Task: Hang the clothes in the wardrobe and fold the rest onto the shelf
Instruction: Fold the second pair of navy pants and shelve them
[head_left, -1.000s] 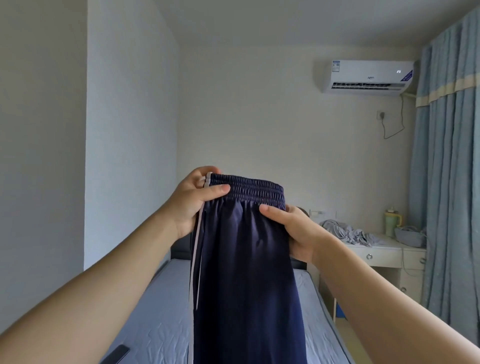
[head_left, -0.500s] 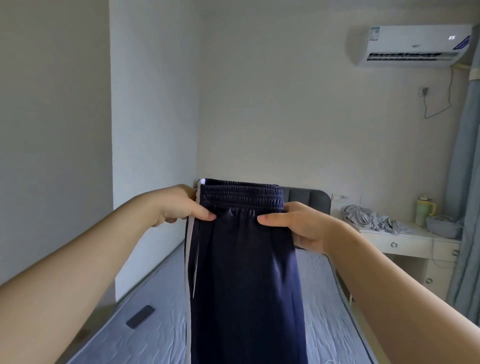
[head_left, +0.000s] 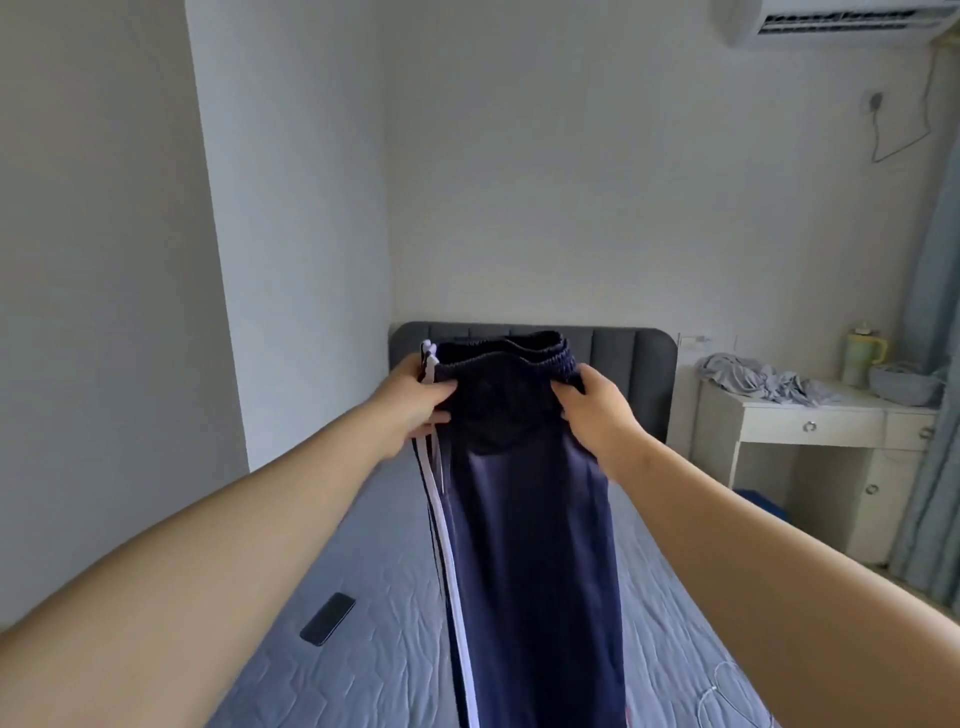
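The trousers (head_left: 530, 519) are showing dark navy, with white stripes running down one side seam. The bed cover (head_left: 395, 670) is showing grey-blue with a quilted wavy pattern, the headboard (head_left: 623, 353) dark grey, the phone (head_left: 328, 618) black, the desk (head_left: 779, 427) white and the curtain (head_left: 941, 312) pale blue.

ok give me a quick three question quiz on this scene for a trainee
1. True or false: the left hand and right hand both grip the navy white-striped track trousers at the elastic waistband.
2. The flat black phone lies on: A the floor; B the grey quilted bed; C a chair.
3. Fill in: the crumpled pale grey clothes lie on the white ___.
Key: 1 true; 2 B; 3 desk.
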